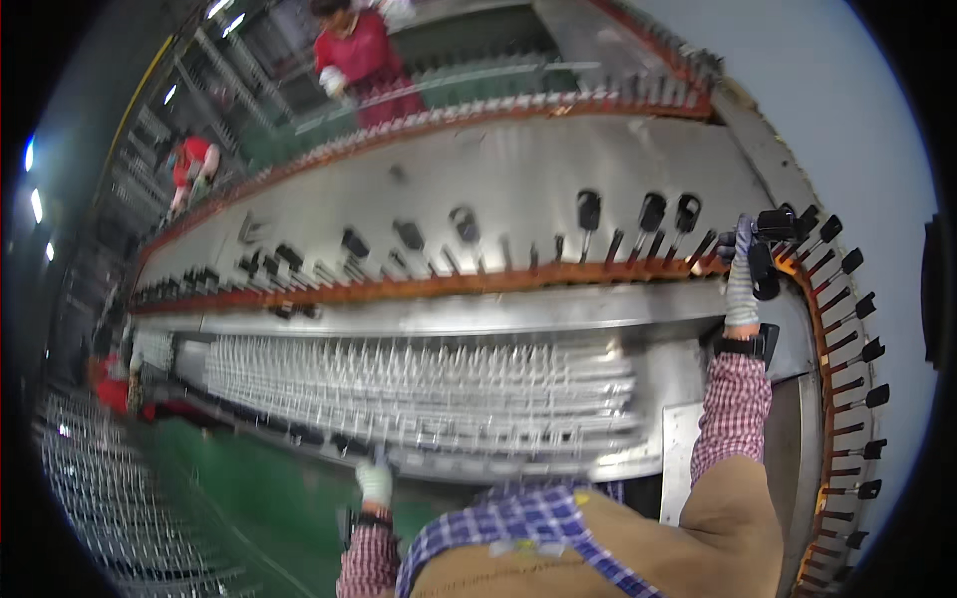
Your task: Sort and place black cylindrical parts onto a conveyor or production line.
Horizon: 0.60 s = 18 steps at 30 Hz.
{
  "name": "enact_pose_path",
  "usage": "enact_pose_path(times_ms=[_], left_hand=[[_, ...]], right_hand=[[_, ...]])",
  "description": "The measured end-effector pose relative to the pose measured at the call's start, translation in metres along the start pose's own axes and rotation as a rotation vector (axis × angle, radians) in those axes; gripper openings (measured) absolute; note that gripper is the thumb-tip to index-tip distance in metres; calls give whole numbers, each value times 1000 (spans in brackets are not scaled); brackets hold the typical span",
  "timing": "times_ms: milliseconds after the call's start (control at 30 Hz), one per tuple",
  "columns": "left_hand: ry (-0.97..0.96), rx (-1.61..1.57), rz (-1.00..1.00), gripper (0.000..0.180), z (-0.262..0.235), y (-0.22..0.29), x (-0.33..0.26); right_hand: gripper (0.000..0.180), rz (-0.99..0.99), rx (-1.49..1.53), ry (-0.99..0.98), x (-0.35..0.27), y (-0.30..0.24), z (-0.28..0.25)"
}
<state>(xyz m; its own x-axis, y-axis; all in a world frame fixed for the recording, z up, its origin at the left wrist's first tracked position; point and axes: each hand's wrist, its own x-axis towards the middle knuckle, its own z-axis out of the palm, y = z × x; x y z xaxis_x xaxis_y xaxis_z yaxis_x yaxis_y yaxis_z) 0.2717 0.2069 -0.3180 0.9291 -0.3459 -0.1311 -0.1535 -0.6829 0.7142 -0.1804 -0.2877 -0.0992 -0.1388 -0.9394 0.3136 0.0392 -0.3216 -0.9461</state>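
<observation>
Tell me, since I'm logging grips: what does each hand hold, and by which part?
The right hand grips a black clip on the conveyor, around its body. The left hand touches the rack; whether it grips it cannot be told.

A green floor (239, 498) runs along the near left, beside a long wire rack (110, 498). A long grey metal machine (478, 189) crosses the room from far left to right, edged by an orange rail (439, 287). Strip lights (37, 204) glow on the far left. Two workers in red (361, 55) stand beyond the machine.
</observation>
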Motion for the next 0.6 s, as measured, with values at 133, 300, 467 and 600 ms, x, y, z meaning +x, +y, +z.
enact_pose_path(times_ms=[133, 300, 467, 600], left_hand=[[-206, 74, 143, 45, -17, 69, -12], [-387, -339, 83, 48, 0, 34, 0], [-549, -277, 119, 75, 3, 20, 8], [-674, 74, 208, 83, -10, 44, 2]], right_hand=[[34, 315, 115, -505, -170, -20, 62], [29, 899, 312, -887, -377, 4, 145], [34, 978, 497, -667, -454, 12, 201], [34, 499, -124, -730, -477, 39, 206]])
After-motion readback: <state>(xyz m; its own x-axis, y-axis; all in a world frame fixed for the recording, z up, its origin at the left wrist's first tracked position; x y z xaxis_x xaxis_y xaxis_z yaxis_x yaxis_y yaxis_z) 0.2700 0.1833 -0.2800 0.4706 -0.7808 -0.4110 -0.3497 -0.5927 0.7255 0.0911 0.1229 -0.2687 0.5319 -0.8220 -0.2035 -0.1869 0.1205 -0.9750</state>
